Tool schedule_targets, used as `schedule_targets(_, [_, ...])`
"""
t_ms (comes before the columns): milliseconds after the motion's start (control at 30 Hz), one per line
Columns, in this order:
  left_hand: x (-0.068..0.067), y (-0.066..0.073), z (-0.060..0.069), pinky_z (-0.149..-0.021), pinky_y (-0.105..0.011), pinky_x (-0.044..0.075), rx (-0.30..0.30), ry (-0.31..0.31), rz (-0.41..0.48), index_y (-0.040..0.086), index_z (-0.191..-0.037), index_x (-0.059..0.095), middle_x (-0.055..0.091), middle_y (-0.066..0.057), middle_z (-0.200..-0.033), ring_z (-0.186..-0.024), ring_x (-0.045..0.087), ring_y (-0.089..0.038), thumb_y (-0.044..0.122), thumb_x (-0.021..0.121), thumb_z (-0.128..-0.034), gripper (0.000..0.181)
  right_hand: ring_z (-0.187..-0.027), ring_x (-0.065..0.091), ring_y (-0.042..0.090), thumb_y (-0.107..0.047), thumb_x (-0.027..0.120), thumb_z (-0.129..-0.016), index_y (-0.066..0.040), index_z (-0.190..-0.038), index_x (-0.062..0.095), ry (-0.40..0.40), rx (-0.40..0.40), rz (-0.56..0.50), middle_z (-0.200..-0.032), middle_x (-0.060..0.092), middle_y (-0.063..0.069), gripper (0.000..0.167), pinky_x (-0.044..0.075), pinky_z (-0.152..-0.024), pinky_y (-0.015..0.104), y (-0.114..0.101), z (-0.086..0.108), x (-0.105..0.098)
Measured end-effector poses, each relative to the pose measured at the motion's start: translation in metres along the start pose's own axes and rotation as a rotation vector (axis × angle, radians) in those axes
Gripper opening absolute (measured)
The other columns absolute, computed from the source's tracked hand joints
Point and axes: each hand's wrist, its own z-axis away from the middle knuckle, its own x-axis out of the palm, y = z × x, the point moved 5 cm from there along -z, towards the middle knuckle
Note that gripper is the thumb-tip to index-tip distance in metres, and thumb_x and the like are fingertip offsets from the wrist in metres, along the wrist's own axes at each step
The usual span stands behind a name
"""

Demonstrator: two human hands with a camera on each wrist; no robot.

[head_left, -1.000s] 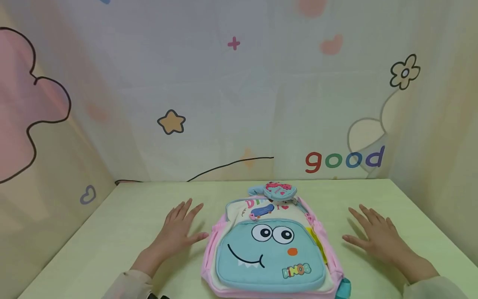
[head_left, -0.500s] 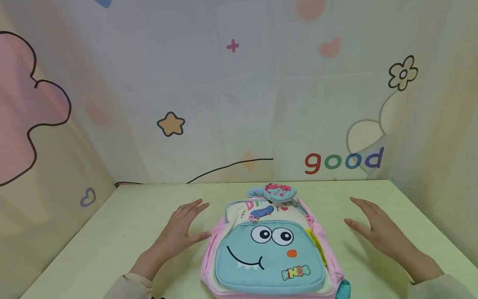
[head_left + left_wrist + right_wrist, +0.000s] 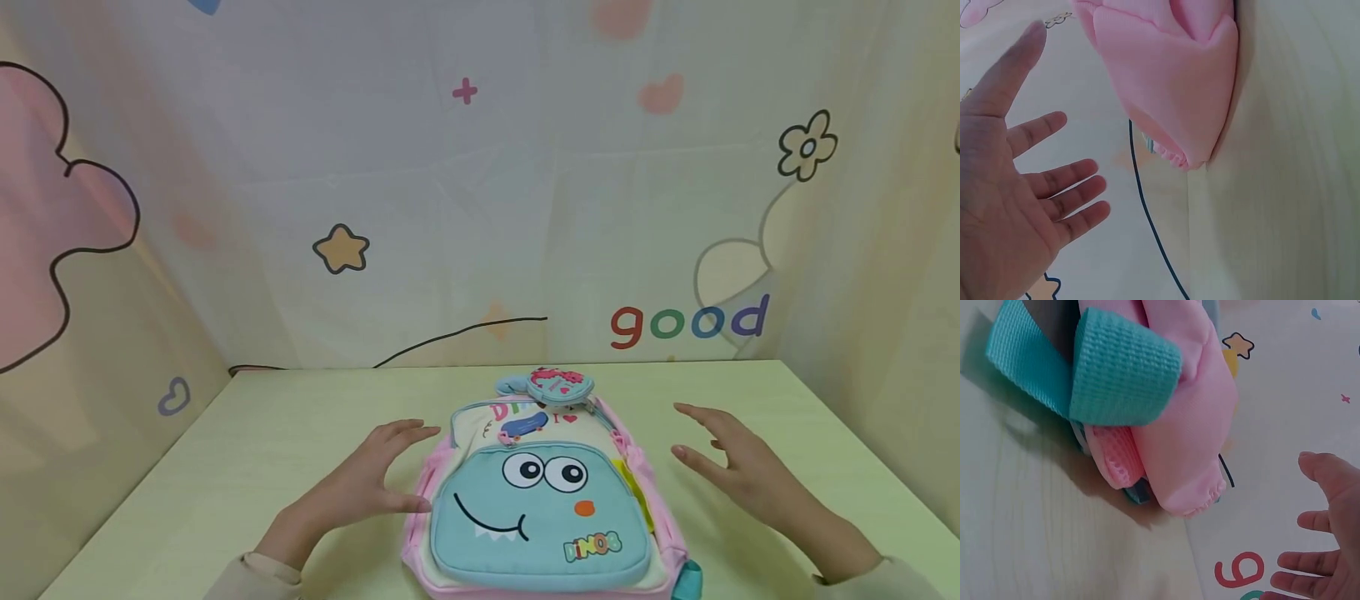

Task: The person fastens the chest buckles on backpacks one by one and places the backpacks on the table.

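Dial: centred on the bag, 12 = toward the back wall.
Teal strap: woven teal webbing loop (image 3: 1125,369) at the bag's 4 o'clock.
Backpack: pink-and-cream fabric backpack with a light-blue cartoon-face front pocket (image 3: 540,508), bottom centre of head view, front face up. Same spot as half a second ago.
Left hand: bare left hand (image 3: 360,479) at 9 o'clock, fingers extended, thumb spread, holding nothing. Moved in since the last frame; thumb now overlaps the bag's edge in head view, but left wrist view shows a gap.
Right hand: bare right hand (image 3: 742,467) at 3 o'clock, fingers extended, thumb apart, holding nothing. Also closer than before, clear of the bag.
Pouch: small round light-blue pouch with red-pink print (image 3: 558,387), 12 o'clock, at the bag's top. Unmoved.
Table: pale green-yellow flat tabletop (image 3: 225,475), under everything.
Backdrop: pale printed cloth (image 3: 420,250), multicoloured "good" lettering (image 3: 693,321) at 1–2 o'clock, outlined orange star (image 3: 341,249) between 10 and 11.
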Motion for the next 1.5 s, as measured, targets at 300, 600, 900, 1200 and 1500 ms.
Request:
schedule_targets(300, [0.005,0.006,0.006,-0.105,-0.055,0.040,-0.047,-0.155,0.085,0.025,-0.140,0.047,0.045,-0.003,-0.141,-0.133,0.039,-0.026,0.048,0.084,-0.0660,0.087,-0.118,0.053,0.038,-0.036,0.063,-0.091,-0.015,-0.142,0.043,-0.037,-0.027,-0.056,-0.140,0.049,0.017,0.059,0.053,-0.085,0.052,-0.021,0.009,0.017])
schedule_targets(600, [0.008,0.009,0.009,-0.101,-0.045,0.045,0.004,-0.171,0.026,0.023,-0.137,0.050,0.050,0.001,-0.128,-0.121,0.046,-0.020,0.053,0.082,-0.0654,0.084,-0.110,0.057,0.027,-0.042,0.065,-0.089,-0.018,-0.139,0.047,-0.138,0.005,-0.084,-0.136,0.052,0.014,0.059,0.056,-0.078,0.039,-0.038,0.017,0.032])
schedule_targets(900, [0.012,0.009,0.014,-0.100,-0.043,0.047,0.014,-0.172,-0.029,0.020,-0.132,0.053,0.050,0.002,-0.125,-0.118,0.048,-0.019,0.054,0.084,-0.0622,0.084,-0.107,0.056,0.022,-0.051,0.065,-0.085,-0.021,-0.137,0.050,-0.231,0.051,-0.064,-0.134,0.053,0.008,0.062,0.057,-0.076,0.036,-0.054,0.023,0.036])
schedule_targets(1200, [0.019,0.011,0.018,-0.101,-0.037,0.048,0.037,-0.224,-0.008,0.020,-0.132,0.049,0.043,0.003,-0.132,-0.122,0.043,-0.018,0.061,0.085,-0.0526,0.097,-0.121,0.049,0.035,-0.057,0.067,-0.080,-0.020,-0.136,0.052,-0.236,-0.015,0.005,-0.136,0.049,0.012,0.069,0.053,-0.084,0.057,-0.059,0.029,0.040])
schedule_targets(1500, [0.024,0.011,0.019,-0.103,-0.033,0.047,0.049,-0.221,-0.007,0.018,-0.134,0.046,0.040,0.005,-0.134,-0.123,0.040,-0.016,0.063,0.085,-0.0517,0.102,-0.117,0.050,0.027,-0.058,0.069,-0.077,-0.023,-0.137,0.051,-0.242,-0.104,0.035,-0.136,0.049,0.006,0.071,0.057,-0.084,0.045,-0.058,0.035,0.042])
